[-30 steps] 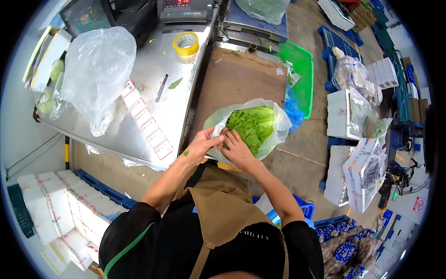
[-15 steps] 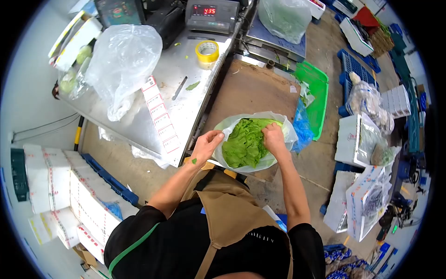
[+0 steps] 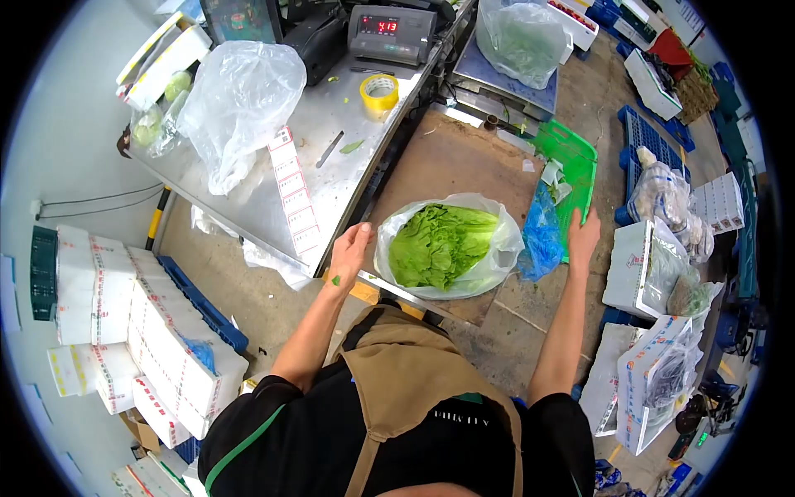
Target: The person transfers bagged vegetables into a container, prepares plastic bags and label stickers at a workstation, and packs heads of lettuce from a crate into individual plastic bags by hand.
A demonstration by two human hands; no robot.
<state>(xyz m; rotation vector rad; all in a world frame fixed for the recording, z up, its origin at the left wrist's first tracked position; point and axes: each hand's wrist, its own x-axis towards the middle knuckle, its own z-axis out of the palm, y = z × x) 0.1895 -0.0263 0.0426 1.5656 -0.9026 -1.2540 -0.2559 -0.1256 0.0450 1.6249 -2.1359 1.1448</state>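
A head of green leafy lettuce (image 3: 443,244) lies in an opened clear plastic bag (image 3: 505,248) on a brown board (image 3: 447,161). Just left of the bag and apart from it is my left hand (image 3: 351,250), its thumb and fingers drawn together; whatever may be between them is hidden. A bit of green leaf sticks to that wrist. My right hand (image 3: 585,238) is over the near right edge of the green crate (image 3: 582,166), fingers apart and holding nothing visible. Leaf scraps and a blue plastic bag (image 3: 540,236) lie at the crate's left side.
On the steel table (image 3: 348,178) are yellow tape (image 3: 379,95), a knife (image 3: 330,149), a label strip (image 3: 294,195) and a clear bag (image 3: 240,108). The scale display (image 3: 389,31) reads 413. Another bagged green (image 3: 522,41) rests on a platform. White boxes (image 3: 166,331) stand left.
My right hand has left the lettuce and moved right to the green crate. My left hand has drawn slightly left, off the bag's edge. The display went from 435 to 413.
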